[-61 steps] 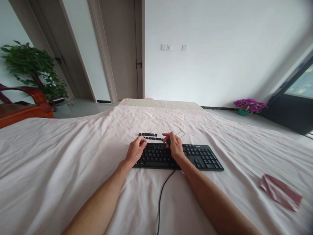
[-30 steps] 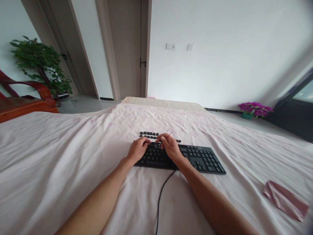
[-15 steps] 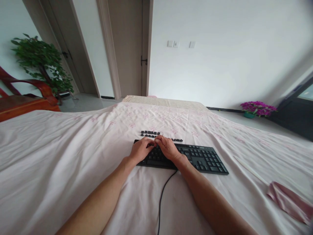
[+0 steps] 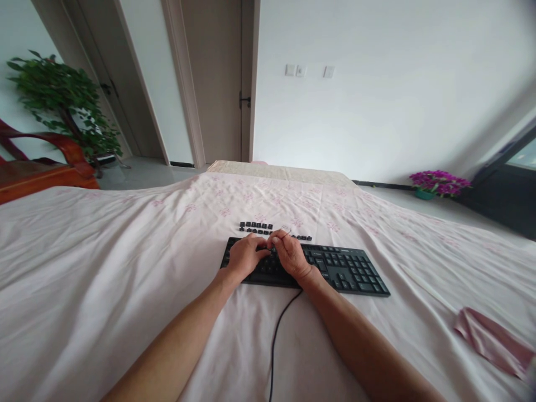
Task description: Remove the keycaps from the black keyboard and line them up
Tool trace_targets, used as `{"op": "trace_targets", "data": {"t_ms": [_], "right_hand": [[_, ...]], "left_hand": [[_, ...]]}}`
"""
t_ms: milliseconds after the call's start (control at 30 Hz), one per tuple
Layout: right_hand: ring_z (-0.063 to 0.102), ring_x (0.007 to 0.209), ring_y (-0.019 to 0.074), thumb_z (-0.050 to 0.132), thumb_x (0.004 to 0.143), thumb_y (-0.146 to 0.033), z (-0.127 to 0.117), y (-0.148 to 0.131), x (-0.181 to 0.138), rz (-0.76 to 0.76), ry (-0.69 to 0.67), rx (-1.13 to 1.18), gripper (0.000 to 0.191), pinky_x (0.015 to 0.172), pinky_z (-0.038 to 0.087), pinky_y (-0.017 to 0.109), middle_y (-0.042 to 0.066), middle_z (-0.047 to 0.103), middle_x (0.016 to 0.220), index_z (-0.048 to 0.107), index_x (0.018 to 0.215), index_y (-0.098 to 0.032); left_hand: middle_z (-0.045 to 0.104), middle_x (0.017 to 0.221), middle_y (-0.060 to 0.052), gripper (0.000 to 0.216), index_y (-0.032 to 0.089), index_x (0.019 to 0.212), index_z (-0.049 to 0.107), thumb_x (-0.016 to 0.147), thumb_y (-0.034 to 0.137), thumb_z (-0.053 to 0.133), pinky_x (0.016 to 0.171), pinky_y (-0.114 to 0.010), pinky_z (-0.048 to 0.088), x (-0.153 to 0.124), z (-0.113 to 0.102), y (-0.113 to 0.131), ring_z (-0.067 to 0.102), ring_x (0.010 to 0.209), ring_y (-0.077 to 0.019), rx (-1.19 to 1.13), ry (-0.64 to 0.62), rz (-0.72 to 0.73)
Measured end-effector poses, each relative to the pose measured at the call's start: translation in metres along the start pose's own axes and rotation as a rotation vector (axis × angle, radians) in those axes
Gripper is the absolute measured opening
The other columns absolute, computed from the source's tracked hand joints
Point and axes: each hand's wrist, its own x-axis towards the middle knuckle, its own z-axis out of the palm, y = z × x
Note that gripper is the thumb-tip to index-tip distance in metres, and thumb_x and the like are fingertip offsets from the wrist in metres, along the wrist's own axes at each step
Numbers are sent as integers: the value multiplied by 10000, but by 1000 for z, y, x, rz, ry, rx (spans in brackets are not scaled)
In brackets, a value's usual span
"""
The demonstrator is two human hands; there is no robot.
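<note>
A black keyboard lies across the pink-white cloth, its cable running toward me. My right hand is closed over the middle of the keys, and a thin wire loop, like a keycap puller, sticks up out of its fingers. Close beside it, my left hand bends its thumb and forefinger together at the upper keys, meeting the right fingertips. What the left fingers pinch, if anything, is too small to make out. Behind the keyboard stand loose black keycaps in two rows, partly hidden by my right hand.
The flowered cloth is wrinkled all around. A folded pink cloth lies at the right. Beyond are a wooden chair, a leafy plant, a door and a pot of purple flowers.
My fingertips have shifted slightly right over the keys, and the wire loop tilts more to the right above my right hand. The keyboard's left end shows more. The view has moved slightly.
</note>
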Motion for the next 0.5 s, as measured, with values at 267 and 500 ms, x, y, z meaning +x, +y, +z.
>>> {"op": "trace_targets", "data": {"t_ms": [267,500], "right_hand": [[606,854,196,366,955,-340,1,-3,-1,-118,-40,-23,301,813,457,336,51,654,921,651,974,-249],[572,894,200,380,957,-289,-1,-3,-3,-240,11,-240,289,851,435,353,47,666,928,651,1049,-252]], "left_hand": [[685,784,14,159,261,915,659,756,271,649,631,-240,395,1,-2,-3,617,716,-161,-97,-25,-65],[689,827,29,193,250,938,636,745,256,646,648,-222,421,1,-3,-2,615,698,-131,-193,-12,-111]]}}
